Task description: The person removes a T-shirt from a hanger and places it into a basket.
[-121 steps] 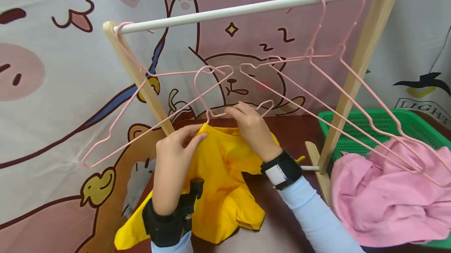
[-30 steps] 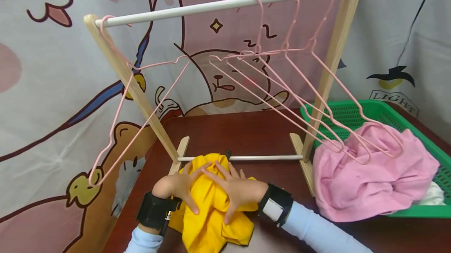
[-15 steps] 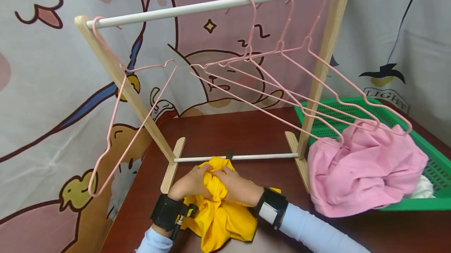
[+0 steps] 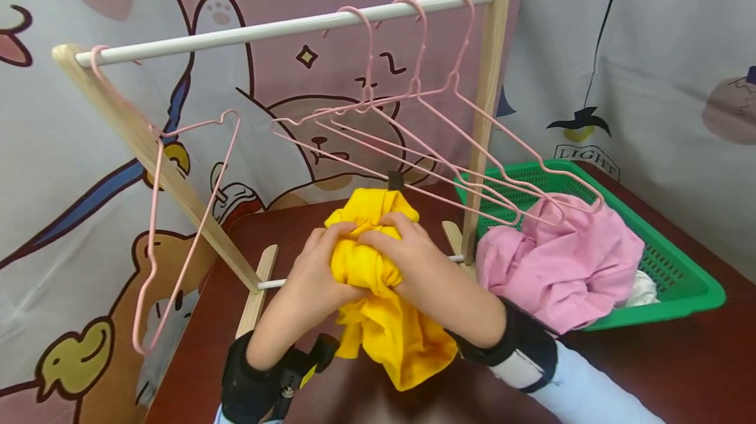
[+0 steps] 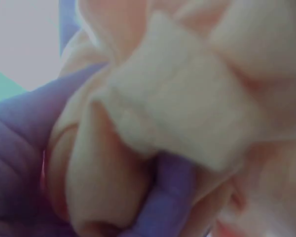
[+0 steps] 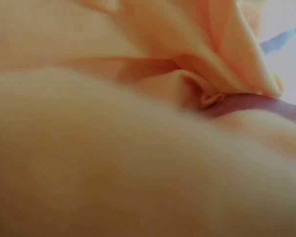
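Both hands grip a bunched yellow shirt [image 4: 363,266] in the middle of the head view. My left hand [image 4: 313,273] curls round its left side, and my right hand [image 4: 434,279] holds the right side with the thumb over the folds. A loose part of the shirt hangs below the hands, over the table. At its top a small dark patch [image 4: 396,180] sticks up. In the left wrist view, fingers [image 5: 170,190] press into the crumpled cloth. Folds of the shirt [image 6: 187,49] fill much of the blurred right wrist view.
A wooden rack with a white rail [image 4: 266,31] stands behind the hands. One pink hanger [image 4: 155,214] hangs at its left end, three more pink hangers [image 4: 416,86] at the right. A green basket [image 4: 691,299] with pink cloth [image 4: 561,266] and some white cloth stands at right.
Four seconds ago the shirt was on a hanger held in the hands; that hanger now seems to be on the rail. Since then the shirt lay on the table, was bunched up and lifted.
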`<state>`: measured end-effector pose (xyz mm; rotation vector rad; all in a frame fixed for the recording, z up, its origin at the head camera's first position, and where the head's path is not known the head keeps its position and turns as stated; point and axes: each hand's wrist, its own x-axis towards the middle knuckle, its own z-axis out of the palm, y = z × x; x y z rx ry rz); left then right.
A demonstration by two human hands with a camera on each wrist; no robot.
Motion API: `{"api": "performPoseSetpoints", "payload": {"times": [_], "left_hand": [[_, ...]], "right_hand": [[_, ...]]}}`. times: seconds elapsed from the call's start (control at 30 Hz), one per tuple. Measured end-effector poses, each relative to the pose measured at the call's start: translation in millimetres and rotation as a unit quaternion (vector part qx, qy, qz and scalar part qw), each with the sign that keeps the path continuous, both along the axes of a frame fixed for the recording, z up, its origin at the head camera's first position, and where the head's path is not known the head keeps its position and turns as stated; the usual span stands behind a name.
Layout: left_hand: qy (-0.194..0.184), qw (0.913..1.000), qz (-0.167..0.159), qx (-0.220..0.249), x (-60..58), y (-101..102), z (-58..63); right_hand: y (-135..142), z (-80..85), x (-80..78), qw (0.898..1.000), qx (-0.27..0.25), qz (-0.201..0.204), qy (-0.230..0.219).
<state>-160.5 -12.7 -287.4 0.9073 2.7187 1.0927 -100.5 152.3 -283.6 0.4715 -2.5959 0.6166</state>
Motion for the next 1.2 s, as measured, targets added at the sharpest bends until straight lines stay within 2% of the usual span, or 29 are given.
{"api": "performPoseSetpoints", "payload": {"times": [0.1,0.2,0.37,0.53,0.63,0.7,0.77,0.87,0.97,1.07,1.13,1.2], "left_hand": [[0.021,0.9987,-0.016,0.045,12.7,14.7,17.1],[0.037,0.9944,-0.038,0.091,21.2,32.8,32.5],[0.059,0.981,-0.07,0.171,22.8,60.6,52.8],[0.065,0.96,-0.11,0.249,19.9,89.8,61.0],[0.082,0.9462,-0.127,0.286,19.2,104.5,59.1],[0.097,0.9398,-0.131,0.301,18.4,113.6,51.6],[0.105,0.9337,-0.135,0.314,16.9,127.4,38.8],[0.124,0.925,-0.138,0.332,18.0,146.6,11.4],[0.166,0.9126,-0.145,0.344,20.5,163.0,-20.8],[0.226,0.906,-0.162,0.319,20.3,172.4,-52.8],[0.259,0.9083,-0.174,0.278,18.3,173.8,-71.0],[0.283,0.9146,-0.178,0.227,15.2,172.8,-85.7]], "right_hand": [[14.3,18.8,16.0,0.997,0.013,-0.01,0.075],[31.8,35.6,28.3,0.991,0.02,-0.013,0.131],[60.9,55.7,29.3,0.977,0.059,-0.018,0.205],[84.0,72.0,33.2,0.953,0.113,-0.043,0.276],[90.7,76.0,38.0,0.948,0.129,-0.061,0.286],[95.7,73.1,39.2,0.944,0.142,-0.062,0.292],[103.8,66.7,39.6,0.941,0.152,-0.058,0.297],[114.9,53.0,40.8,0.936,0.171,-0.042,0.304],[124.4,38.1,45.2,0.937,0.189,-0.021,0.294],[133.4,23.2,54.6,0.946,0.216,-0.01,0.242],[139.3,12.9,60.2,0.951,0.235,-0.005,0.202],[145.0,2.9,63.0,0.956,0.246,-0.001,0.158]]}}
